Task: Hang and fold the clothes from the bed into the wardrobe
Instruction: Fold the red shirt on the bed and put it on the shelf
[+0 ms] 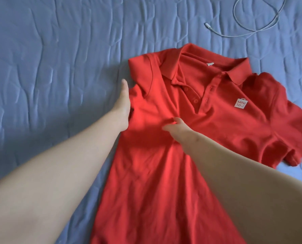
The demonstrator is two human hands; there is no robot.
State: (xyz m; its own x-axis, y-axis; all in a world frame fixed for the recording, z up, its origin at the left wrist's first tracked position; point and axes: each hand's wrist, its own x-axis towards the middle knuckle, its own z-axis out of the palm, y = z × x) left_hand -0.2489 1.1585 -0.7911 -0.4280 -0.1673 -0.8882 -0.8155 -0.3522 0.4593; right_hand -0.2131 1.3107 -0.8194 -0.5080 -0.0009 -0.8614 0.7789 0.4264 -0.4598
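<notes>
Reaching across one red polo shirt (217, 124) lying on the bed (49, 59), right hand (177, 128) is pinching chest fabric. Left hand (123, 104) is hiding its fingers under the shirt's edge, grip unclear. One cable (262, 23) is lying beyond both.

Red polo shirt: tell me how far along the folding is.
Done: the red polo shirt lies front up on the blue bedspread, the sleeve by the left hand seemingly tucked in. In hand: the left hand is at that edge, fingers hidden; the right hand pinches the chest fabric. Left: the other sleeve lies spread, the body is unfolded, and the shirt is not put away.
</notes>
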